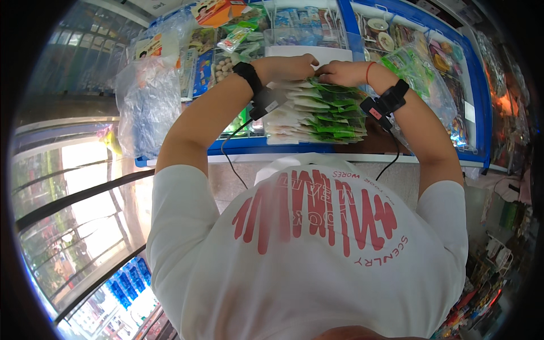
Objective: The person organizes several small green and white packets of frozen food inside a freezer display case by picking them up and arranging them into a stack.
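A neat overlapping row of green-and-clear plastic packets lies before me on the glass top of a blue-framed display freezer. At the far end of the row, my left hand rests with its fingertips by the packet edges. Close beside it, my right hand has its fingers bent onto the green part of the farthest packet. The fingertips of the two hands nearly meet; whether either one pinches a packet cannot be told. Behind them lies a white sheet or board.
Crumpled clear plastic bags lie to the left, near an orange printed carton. A loose green-and-white packet lies beyond my left wrist. Another clear bag with green packets is by my right forearm. Cables hang from both wrist devices.
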Tool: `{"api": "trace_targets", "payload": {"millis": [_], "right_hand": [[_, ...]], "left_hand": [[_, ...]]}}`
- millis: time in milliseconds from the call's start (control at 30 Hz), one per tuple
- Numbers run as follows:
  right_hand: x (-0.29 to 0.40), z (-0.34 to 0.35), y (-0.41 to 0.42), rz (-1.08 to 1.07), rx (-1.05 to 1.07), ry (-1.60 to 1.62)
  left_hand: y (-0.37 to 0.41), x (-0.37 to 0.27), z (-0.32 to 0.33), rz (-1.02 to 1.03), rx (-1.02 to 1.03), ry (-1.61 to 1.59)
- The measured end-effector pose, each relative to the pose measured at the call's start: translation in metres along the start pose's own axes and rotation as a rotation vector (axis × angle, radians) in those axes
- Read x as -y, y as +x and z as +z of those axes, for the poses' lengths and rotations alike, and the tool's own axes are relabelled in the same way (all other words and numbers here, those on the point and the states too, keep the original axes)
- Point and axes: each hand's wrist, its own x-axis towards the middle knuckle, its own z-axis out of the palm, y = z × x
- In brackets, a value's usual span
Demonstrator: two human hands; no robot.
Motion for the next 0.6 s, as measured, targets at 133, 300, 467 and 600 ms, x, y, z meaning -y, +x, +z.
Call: {"api": "trace_targets", "payload": {"millis": [133,300,467,600], "right_hand": [[0.027,-0.007,0.0,0.186,0.066,-0.087],[0.055,-0.02,0.003,0.214,0.223,-0.202],[0.084,-0.036,-0.001,0.278,0.267,-0.049],[0.055,-0.02,0.005,0.288,0.223,0.013]], "left_hand": [[-0.023,-0.024,0.004,-0.04,-0.06,0.068],[-0.022,-0.007,0.002,0.066,-0.125,0.003],[-0.063,-0.008,-0.019,0.237,-0.122,0.113],[-0.086,0.036,-0.07,0.46,-0.309,0.148]]}}
